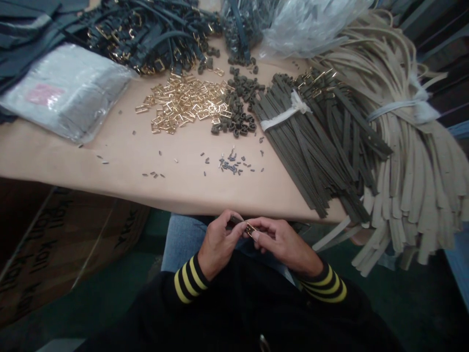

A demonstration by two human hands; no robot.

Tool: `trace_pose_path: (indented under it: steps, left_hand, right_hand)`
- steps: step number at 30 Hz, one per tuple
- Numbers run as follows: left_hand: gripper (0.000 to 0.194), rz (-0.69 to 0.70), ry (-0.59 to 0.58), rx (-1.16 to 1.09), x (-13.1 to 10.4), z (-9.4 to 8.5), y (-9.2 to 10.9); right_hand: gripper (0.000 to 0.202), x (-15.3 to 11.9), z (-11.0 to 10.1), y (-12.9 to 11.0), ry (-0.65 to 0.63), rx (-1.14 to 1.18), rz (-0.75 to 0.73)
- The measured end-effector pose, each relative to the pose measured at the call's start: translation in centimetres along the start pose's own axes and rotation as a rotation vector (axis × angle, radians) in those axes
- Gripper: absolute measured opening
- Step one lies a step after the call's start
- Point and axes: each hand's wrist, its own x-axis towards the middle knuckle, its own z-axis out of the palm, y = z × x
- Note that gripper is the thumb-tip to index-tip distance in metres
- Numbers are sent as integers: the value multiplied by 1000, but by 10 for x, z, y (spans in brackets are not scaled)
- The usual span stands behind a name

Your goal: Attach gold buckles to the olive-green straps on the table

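Both of my hands meet over my lap, just below the table's front edge. My left hand (221, 240) is closed, pinching a dark strap (234, 220) between thumb and fingers. A small gold buckle (250, 229) shows where the fingertips come together. My right hand (284, 243) is closed on this buckle, thumb on the near side. How strap and buckle are joined is hidden by the fingers. On the table beyond lie a heap of gold buckles (190, 102), a pile of dark olive strap loops (240, 105) and scattered small metal pieces (230, 164).
At the right, a tied bundle of olive straps (296, 142) overlaps long beige straps (406, 181) that hang past the edge. Dark buckled straps (146, 36) and a plastic-wrapped packet (66, 93) occupy the back left. Clear plastic bags (308, 24) lie behind. Cardboard boxes (80, 234) stand below left.
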Motion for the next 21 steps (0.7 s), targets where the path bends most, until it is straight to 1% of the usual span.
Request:
trace_pose_path:
  steps: [2, 3, 6, 8, 12, 14, 16, 18, 19, 21]
  left_hand:
    - [11, -15, -23, -54, 1, -1, -1]
    - [11, -15, -29, -67, 1, -1, -1]
    - [11, -5, -32, -56, 0, 0, -1]
    - [10, 19, -25, -9, -1, 1, 0]
    - [9, 149, 2, 183, -5, 1, 3]
    - [10, 220, -13, 244, -7, -1, 6]
    - [17, 267, -73, 226, -8, -5, 10]
    - [28, 271, -180, 130, -9, -10, 13]
    - [31, 250, -239, 69, -8, -13, 14]
    - [29, 164, -340, -47, -7, -19, 15]
  right_hand:
    - [26, -1, -3, 0, -62, 82, 19]
    - [27, 0, -3, 2, -67, 115, 31]
    - [29, 4, -1, 7, -15, 191, 67]
    - [30, 7, 3, 10, 23, 228, 85]
    - [31, 9, 7, 10, 72, 249, 108]
    - [31, 9, 6, 9, 96, 251, 105]
    - [30, 8, 2, 9, 109, 257, 88]
    - [29, 7, -2, 11, 92, 276, 73]
    - [28, 6, -4, 11, 69, 285, 70]
    - [27, 6, -6, 13, 4, 296, 73]
